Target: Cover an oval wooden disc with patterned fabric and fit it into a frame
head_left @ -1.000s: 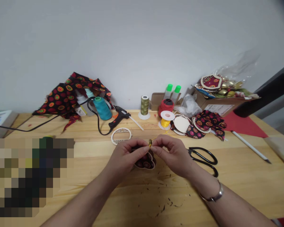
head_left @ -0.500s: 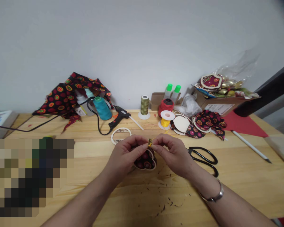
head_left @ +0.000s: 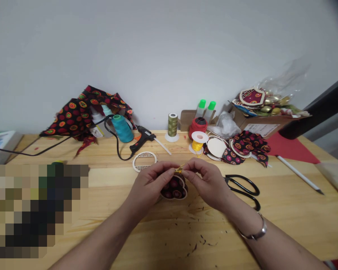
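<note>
In the head view, clock directions are read from the scallop-edged ornament (head_left: 174, 190), dark patterned fabric with a pale rim, which sits at the centre between the two hands, just above the wooden table (head_left: 146, 243). The left hand (head_left: 154, 179) has thumb and forefinger pressed together on the yellow cord (head_left: 180, 171) at the ornament's top. The right hand (head_left: 207, 183) pinches the same cord from the other side, its fingertips just beside the left ones; a silver bracelet (head_left: 259, 232) circles that wrist.

At 3 o'clock, near the right hand, lie the black-handled scissors (head_left: 243, 184), their blades hidden; farther out the same way rests a white dark-tipped pencil (head_left: 300, 174). At 1 o'clock stands the spool of yellow cord (head_left: 197, 145), with a red thread cone (head_left: 195, 127) just behind it. An olive thread cone (head_left: 172, 125) is upright at 12 o'clock. The hot-glue gun (head_left: 141, 141) lies at 11 o'clock, and the round lattice frame (head_left: 136, 156) lies between 10 and 11, near the left hand. At 10 o'clock, against the wall, patterned fabric (head_left: 70, 118) is heaped. Dark clippings (head_left: 195, 247) are scattered between 5 and 6 o'clock
</note>
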`<action>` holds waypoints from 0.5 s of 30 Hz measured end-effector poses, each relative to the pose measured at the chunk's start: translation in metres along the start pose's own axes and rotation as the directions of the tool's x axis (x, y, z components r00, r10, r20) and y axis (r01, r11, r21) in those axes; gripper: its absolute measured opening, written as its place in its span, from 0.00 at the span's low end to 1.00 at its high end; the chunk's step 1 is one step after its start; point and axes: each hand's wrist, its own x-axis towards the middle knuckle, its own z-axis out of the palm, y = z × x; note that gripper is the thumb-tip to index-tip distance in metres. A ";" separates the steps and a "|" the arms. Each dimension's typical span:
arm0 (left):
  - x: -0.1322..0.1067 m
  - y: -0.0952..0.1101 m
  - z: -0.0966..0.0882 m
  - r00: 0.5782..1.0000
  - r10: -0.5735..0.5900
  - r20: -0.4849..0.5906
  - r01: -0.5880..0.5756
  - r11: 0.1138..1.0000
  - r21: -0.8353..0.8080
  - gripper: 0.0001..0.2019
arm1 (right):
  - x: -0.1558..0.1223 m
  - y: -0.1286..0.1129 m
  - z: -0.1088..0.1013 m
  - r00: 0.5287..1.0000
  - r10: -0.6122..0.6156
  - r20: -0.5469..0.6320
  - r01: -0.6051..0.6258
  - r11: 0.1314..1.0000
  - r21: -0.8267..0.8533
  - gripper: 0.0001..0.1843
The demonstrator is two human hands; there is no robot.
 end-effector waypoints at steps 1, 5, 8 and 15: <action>0.000 0.000 0.000 1.000 -0.002 -0.003 0.002 1.000 -0.003 0.08 | 0.000 0.000 0.000 1.000 0.001 -0.001 -0.001 1.000 -0.003 0.04; 0.000 0.001 0.000 0.997 -0.059 0.050 0.061 0.998 -0.023 0.09 | 0.000 0.000 -0.001 0.999 -0.041 0.029 0.042 0.999 -0.022 0.05; -0.001 0.003 0.000 0.990 -0.096 0.105 0.098 0.995 -0.012 0.10 | 0.000 0.000 -0.004 0.992 -0.120 0.022 0.121 0.992 -0.023 0.04; -0.002 0.007 0.000 0.992 -0.086 0.090 0.086 0.996 -0.003 0.08 | 0.001 0.008 -0.013 0.938 -0.029 0.344 -0.030 0.986 0.164 0.19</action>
